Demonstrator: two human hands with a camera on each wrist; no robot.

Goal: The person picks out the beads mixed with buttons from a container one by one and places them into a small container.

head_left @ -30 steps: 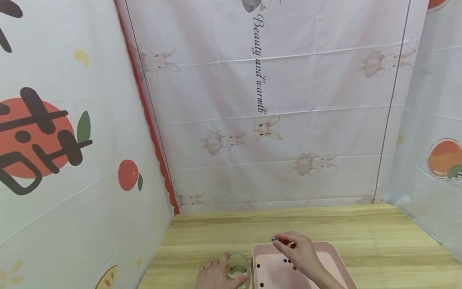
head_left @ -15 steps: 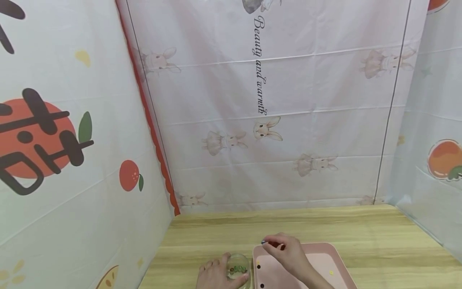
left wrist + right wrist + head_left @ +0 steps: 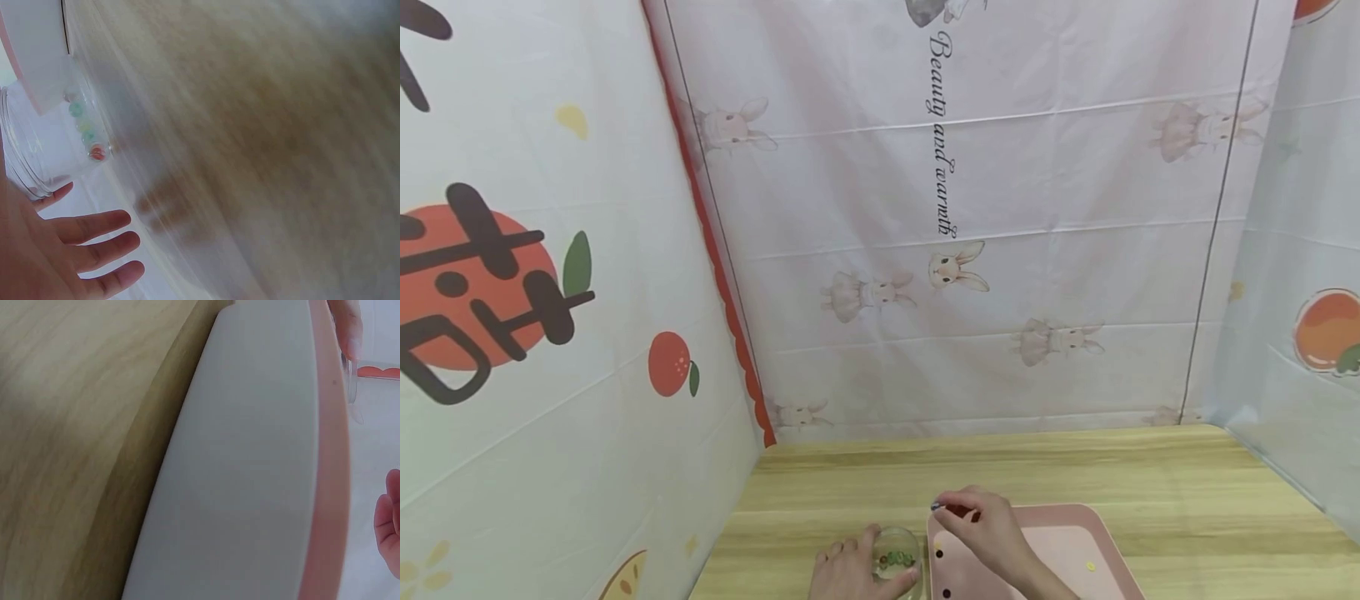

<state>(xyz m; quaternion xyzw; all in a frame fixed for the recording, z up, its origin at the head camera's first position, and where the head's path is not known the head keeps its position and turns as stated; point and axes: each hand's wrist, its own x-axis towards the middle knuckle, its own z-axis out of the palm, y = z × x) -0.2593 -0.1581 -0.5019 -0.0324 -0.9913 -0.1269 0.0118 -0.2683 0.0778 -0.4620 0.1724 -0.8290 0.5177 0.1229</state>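
Observation:
In the head view my left hand (image 3: 850, 573) holds a clear jar (image 3: 895, 537), index finger on its far left side and thumb across its near right. Several green and reddish glass marbles (image 3: 897, 558) lie at its bottom; the left wrist view also shows the marbles (image 3: 76, 110) through the jar wall (image 3: 40, 140). Three fingers of the left hand (image 3: 56, 253) extend beside it. My right hand (image 3: 988, 529) pinches a small shiny bluish marble (image 3: 936, 506) between thumb and index finger, above the tray's far left corner. The right wrist view shows part of that hand (image 3: 389, 525).
A shallow pink tray (image 3: 1093, 525) lies just right of the jar on the wooden table (image 3: 820, 475). Dark buttons (image 3: 939, 553) and a yellow button (image 3: 1091, 567) lie in it. Printed cloth walls (image 3: 970, 375) stand behind and at both sides.
My right hand has moved left toward the jar with the bluish marble, and its forearm now covers several buttons that showed earlier. The left hand stays on the jar.

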